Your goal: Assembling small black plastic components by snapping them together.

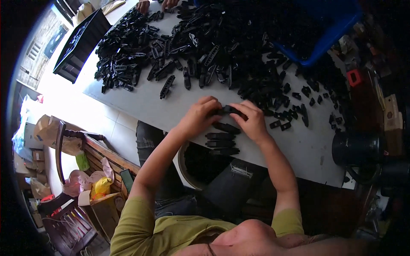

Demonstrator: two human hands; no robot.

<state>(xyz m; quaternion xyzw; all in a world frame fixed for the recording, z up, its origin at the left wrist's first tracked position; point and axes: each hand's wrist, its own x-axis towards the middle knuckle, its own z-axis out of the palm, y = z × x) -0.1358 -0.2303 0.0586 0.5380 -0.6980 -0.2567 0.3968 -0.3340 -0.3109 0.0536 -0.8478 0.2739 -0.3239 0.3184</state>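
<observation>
Over the near part of the table, my left hand (200,114) and my right hand (250,120) are closed on opposite ends of one small black plastic part (227,109). My fingers hide much of it, so its full shape cannot be made out. Just below my hands, several long black plastic parts (220,144) lie side by side in a short row near the table edge. A single slotted black piece (167,87) rests apart, to the left and beyond my left hand. Small black pieces (285,115) are scattered to the right of my right hand.
A large heap of black parts (200,47) covers the far side of the white table (299,147). At the far right stands a blue bin (314,59), at the far left a black crate (79,47). Another person's hands (143,6) show beyond. A round tub (183,164) sits below the edge.
</observation>
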